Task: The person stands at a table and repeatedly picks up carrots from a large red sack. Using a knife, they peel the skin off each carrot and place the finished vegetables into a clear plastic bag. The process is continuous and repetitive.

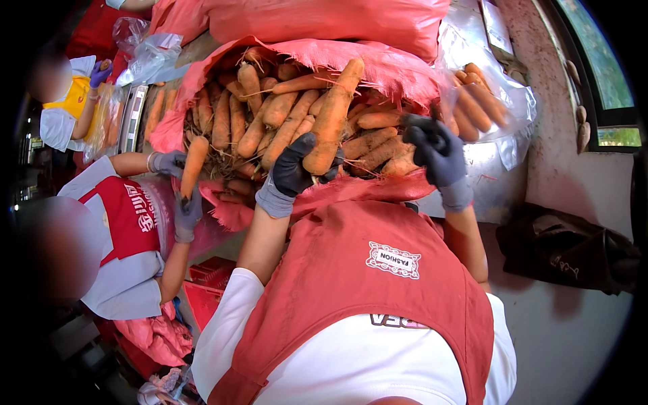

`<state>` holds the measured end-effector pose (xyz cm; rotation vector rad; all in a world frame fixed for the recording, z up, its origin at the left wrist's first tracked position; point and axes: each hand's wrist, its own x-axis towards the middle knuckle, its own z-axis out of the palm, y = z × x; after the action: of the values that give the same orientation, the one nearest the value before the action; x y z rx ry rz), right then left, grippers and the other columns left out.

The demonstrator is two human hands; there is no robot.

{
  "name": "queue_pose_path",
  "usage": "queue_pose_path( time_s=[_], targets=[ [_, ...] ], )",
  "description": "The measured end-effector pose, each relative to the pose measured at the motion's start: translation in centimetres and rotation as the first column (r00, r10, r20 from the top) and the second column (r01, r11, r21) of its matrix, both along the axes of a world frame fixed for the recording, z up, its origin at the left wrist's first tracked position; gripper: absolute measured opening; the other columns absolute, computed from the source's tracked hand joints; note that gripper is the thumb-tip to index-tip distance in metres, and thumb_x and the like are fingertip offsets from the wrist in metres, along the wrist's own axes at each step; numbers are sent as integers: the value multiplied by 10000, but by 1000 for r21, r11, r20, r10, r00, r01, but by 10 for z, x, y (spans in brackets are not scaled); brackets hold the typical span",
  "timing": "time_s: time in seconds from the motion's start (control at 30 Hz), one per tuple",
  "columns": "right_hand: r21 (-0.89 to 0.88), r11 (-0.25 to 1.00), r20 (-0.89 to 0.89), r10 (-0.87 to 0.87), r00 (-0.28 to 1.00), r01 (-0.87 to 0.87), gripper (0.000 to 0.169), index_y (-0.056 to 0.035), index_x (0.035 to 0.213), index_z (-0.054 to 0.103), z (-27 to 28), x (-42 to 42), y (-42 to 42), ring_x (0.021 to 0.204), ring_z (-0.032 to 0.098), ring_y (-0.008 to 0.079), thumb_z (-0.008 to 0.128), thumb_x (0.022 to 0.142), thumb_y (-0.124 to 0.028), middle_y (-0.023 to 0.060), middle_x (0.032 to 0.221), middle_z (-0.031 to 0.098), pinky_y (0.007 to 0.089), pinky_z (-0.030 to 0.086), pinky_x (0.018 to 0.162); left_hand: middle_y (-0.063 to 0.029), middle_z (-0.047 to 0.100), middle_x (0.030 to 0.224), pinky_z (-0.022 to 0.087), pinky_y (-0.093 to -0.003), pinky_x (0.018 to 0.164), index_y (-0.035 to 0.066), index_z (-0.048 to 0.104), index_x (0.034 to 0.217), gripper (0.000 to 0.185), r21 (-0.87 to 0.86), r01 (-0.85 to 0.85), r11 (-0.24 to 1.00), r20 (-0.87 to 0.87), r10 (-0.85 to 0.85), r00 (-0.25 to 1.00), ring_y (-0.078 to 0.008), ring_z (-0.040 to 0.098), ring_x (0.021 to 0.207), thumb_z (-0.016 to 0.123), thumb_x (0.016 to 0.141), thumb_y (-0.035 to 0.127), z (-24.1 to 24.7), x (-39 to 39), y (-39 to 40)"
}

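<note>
My left hand (298, 169), in a grey glove with a black palm, grips the lower end of a large soil-stained carrot (335, 114), which points up and away over the pile. My right hand (438, 152), gloved alike, is raised at the right edge of the sack, close to the tip of another carrot (379, 119); whether its dark, blurred fingers hold anything is unclear. Below both hands lies an opened red woven sack (374, 61) full of dirty carrots (283, 109) with thin roots.
A clear plastic bag with carrots (473, 109) lies right of the sack. Full red sacks (324, 25) stand behind it. Close on the left, a co-worker in a red apron (126, 217) holds a carrot (194, 162). A person in a yellow apron (76, 96) is farther off. A red crate (202, 293) sits low left.
</note>
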<state>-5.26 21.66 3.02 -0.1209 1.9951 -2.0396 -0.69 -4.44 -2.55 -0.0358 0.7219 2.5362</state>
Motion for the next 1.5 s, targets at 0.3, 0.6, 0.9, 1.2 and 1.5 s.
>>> queue_pose_path(
  time_s=[0.3, 0.6, 0.9, 1.2, 1.5],
  targets=[
    [-119, 967, -234, 192, 953, -224, 695, 29, 1255, 444, -32, -8, -51, 855, 510, 74, 793, 686, -163, 74, 1152, 559, 248, 470, 739, -107, 541, 1175, 441, -300, 930, -33, 439, 1249, 369, -111, -146, 983, -36, 143, 989, -167, 522, 1089, 453, 931, 155, 7, -1, 35],
    [349, 889, -213, 382, 899, -295, 240, 19, 929, 591, -25, -3, -36, 663, 430, 47, 709, 781, -129, 7, 695, 519, 222, 401, 583, -78, 578, 1083, 440, -266, 887, -16, 518, 1170, 315, -493, -361, 792, -166, 321, 932, -138, 541, 1022, 433, 950, 193, -37, 2, 37],
    [214, 972, -21, 106, 994, -99, 161, 9, 796, 561, -10, -12, 0, 613, 430, 48, 653, 822, -120, -29, 642, 517, 226, 375, 538, -111, 570, 1069, 530, -354, 736, 26, 485, 1186, 336, 103, -253, 962, -13, 256, 967, -226, 607, 838, 437, 943, 253, -24, -9, 41],
    [111, 973, -237, 225, 945, -203, 529, -14, 1123, 546, -24, -17, -29, 916, 553, 131, 771, 708, -254, 108, 1024, 595, 284, 464, 792, -101, 542, 1136, 487, -367, 853, 10, 386, 1278, 420, 202, -227, 953, 159, 197, 967, -220, 560, 1008, 453, 936, 244, 21, -4, 60],
    [27, 962, -220, 270, 937, -271, 152, -15, 869, 593, -16, -21, -27, 569, 439, 42, 627, 842, -160, -4, 654, 533, 216, 384, 514, -157, 521, 1173, 476, -367, 702, -4, 374, 1290, 556, 243, -12, 970, 144, -23, 989, -262, 551, 932, 439, 909, 396, 1, 7, 37]
  ],
)
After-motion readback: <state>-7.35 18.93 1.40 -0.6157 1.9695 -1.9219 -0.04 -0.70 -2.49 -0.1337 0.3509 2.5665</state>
